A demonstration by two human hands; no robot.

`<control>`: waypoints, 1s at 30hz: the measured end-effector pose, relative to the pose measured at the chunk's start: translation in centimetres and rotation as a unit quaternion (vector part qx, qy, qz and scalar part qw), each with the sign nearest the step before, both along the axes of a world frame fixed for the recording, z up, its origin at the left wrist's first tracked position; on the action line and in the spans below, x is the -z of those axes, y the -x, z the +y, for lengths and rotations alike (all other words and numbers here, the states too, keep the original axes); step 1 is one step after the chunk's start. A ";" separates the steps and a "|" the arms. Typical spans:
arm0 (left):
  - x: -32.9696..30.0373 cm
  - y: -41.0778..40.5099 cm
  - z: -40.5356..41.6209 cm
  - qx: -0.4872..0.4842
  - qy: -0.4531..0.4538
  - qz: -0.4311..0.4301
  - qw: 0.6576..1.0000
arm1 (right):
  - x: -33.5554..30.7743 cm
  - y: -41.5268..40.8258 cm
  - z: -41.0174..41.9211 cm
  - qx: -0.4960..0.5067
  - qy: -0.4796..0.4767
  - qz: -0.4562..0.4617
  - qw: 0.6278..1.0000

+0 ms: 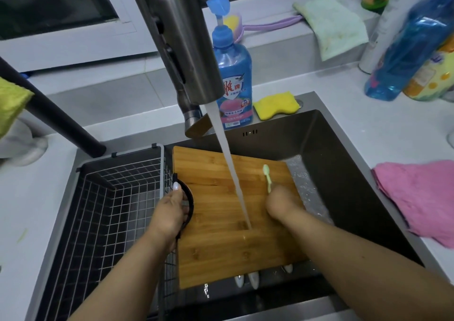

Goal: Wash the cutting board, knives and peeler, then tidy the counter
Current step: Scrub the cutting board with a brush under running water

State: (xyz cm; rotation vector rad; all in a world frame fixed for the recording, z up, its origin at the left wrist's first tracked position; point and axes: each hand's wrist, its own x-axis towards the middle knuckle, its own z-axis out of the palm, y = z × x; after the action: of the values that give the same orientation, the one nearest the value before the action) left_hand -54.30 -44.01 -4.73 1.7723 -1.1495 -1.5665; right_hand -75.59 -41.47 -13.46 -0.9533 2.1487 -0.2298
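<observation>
Dark sink [326, 134], white counter [368, 114], window ledge [270, 31], running faucet [186, 50]

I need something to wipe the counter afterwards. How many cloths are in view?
3: a pale green cloth draped over the window ledge, a pink cloth on the counter right of the sink, and a yellow-green cloth at the left edge. Others may lie out of frame.
</observation>
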 end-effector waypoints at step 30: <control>0.2 0.4 -0.9 -0.116 -0.088 0.004 0.989 | -8.3 -1.3 5.7 -0.249 -0.101 0.140 0.953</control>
State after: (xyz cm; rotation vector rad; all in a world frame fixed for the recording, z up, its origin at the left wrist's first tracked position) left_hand -54.70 -44.93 -4.97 1.9331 -0.7887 -1.5711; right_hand -74.33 -35.76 -5.15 -1.4295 2.0433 0.3873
